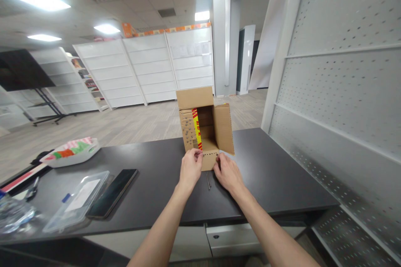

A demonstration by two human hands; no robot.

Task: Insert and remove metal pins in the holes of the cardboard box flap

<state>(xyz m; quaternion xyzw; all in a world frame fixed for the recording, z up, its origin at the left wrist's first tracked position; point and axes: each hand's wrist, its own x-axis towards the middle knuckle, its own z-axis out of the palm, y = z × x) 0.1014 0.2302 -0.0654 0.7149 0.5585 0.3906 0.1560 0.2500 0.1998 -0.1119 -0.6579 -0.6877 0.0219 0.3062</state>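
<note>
An open cardboard box [206,127] stands on the dark table, its opening facing me and its flaps spread. The front flap [209,163] hangs down and bears a row of small dark holes or dots. Many grey round spots mark the left flap, beside a yellow and red tape strip [197,129]. At the front flap's left end, my left hand [191,169] is closed in a pinch; whatever lies between its fingertips is too small to make out. My right hand [229,171] grips the right edge of that flap. Thin metal pins or screws [209,181] lie on the table between my hands.
On the left of the table [150,192] are a black phone [112,194], a clear plastic case [78,200], a clear bottle [14,212] and a white basket [73,154] with colourful items. A white perforated panel [332,91] rises along the right side.
</note>
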